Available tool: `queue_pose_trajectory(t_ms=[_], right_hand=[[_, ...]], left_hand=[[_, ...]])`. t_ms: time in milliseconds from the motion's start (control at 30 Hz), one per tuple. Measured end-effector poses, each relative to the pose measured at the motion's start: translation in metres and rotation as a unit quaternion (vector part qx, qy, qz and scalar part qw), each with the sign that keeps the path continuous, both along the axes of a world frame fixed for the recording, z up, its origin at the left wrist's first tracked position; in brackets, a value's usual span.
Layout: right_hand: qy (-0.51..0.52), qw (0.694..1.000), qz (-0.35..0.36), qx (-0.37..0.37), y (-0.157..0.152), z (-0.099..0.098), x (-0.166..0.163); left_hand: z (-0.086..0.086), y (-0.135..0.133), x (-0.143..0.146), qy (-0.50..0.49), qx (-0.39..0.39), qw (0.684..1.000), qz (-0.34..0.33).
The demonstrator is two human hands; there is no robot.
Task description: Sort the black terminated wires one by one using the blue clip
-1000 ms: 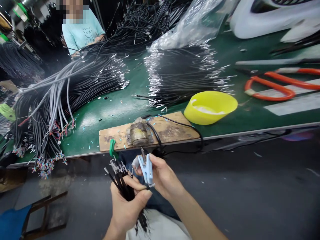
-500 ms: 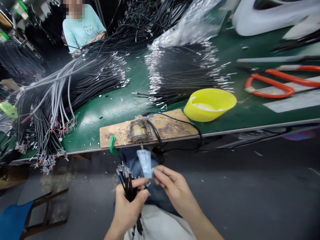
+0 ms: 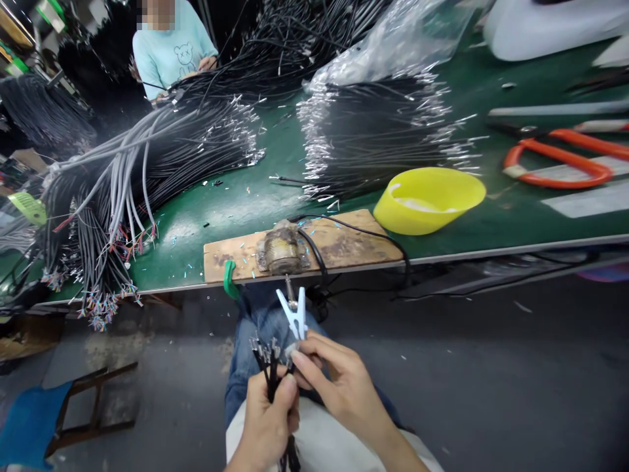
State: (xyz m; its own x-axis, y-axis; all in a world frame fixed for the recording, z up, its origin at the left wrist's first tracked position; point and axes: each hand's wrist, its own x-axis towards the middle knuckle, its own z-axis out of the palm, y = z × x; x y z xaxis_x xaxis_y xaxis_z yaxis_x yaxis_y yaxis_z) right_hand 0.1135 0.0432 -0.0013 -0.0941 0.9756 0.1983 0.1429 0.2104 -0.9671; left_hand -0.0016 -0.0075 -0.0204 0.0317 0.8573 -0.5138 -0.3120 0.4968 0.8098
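Note:
My left hand (image 3: pixel 268 419) is closed round a bundle of thin black cables (image 3: pixel 270 377), their stripped, pale ends pointing up. Close beside it, my right hand (image 3: pixel 344 380) pinches the pale end of one cable (image 3: pixel 291 350) at the left hand's thumb. A light-blue clothespin (image 3: pixel 297 320) sits just above the right fingertips, its two legs spread in a V. It hangs on the shaft of a small motor (image 3: pixel 284 249), which is fixed to a wooden board (image 3: pixel 344 237) at the bench edge. Whether the right fingers touch the clothespin I cannot tell.
On the green bench (image 3: pixel 189 226) lie black cable piles (image 3: pixel 378 134) and grey cables (image 3: pixel 128 190). A yellow cup (image 3: pixel 432 206) and orange-handled scissors (image 3: pixel 560 164) are to the right. A green clamp (image 3: pixel 229 278) grips the board. A person (image 3: pixel 171 49) sits across; a blue chair (image 3: pixel 34 419) stands left.
The clothespin has turned from its broad side to its V-shaped edge. My right hand has come down to the cables, closer to my left hand. The whole view has shifted slightly.

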Motion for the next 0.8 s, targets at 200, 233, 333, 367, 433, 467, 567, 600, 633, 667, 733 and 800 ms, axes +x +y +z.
queue_pose_trajectory(t_ms=[200,233,333,367,433,467,567,600,633,667,733,800], right_hand=[[0.012,1.0,-0.014,-0.016,-0.002,-0.009,-0.003],[0.011,1.0,-0.015,-0.014,-0.002,-0.009,-0.003],[0.008,1.0,-0.025,0.006,-0.002,-0.004,-0.003],[0.007,1.0,-0.023,0.015,-0.001,-0.001,-0.003],[0.008,0.999,-0.021,0.033,0.0,0.005,-0.003],[0.008,0.999,-0.024,0.043,0.001,0.006,-0.004],[-0.024,0.994,-0.056,0.094,0.0,0.007,-0.007],[-0.046,0.989,-0.072,0.123,0.0,0.005,-0.009],[-0.07,0.981,-0.091,0.158,-0.001,0.004,-0.01],[-0.093,0.97,-0.113,0.193,-0.002,0.002,-0.011],[-0.123,0.948,-0.153,0.252,-0.004,-0.001,-0.014],[-0.118,0.94,-0.165,0.273,-0.005,-0.003,-0.015]], left_hand=[[0.008,0.006,0.004,-0.011,0.017,0.999,0.032],[0.009,0.007,0.004,-0.015,0.018,0.999,0.032],[0.011,0.007,0.005,-0.018,0.016,0.999,0.035],[0.011,0.007,0.006,-0.016,0.015,0.999,0.037],[0.011,0.008,0.006,-0.004,0.015,0.999,0.038],[0.012,0.009,0.006,0.004,0.014,0.999,0.041],[0.013,0.01,0.006,0.013,0.009,0.999,0.048],[0.013,0.01,0.006,0.008,0.009,0.999,0.049],[0.013,0.01,0.006,0.003,0.007,0.999,0.052],[0.013,0.01,0.007,-0.002,0.003,0.998,0.056],[0.013,0.011,0.008,-0.004,-0.009,0.998,0.067],[0.014,0.011,0.009,0.0,-0.019,0.997,0.077]])
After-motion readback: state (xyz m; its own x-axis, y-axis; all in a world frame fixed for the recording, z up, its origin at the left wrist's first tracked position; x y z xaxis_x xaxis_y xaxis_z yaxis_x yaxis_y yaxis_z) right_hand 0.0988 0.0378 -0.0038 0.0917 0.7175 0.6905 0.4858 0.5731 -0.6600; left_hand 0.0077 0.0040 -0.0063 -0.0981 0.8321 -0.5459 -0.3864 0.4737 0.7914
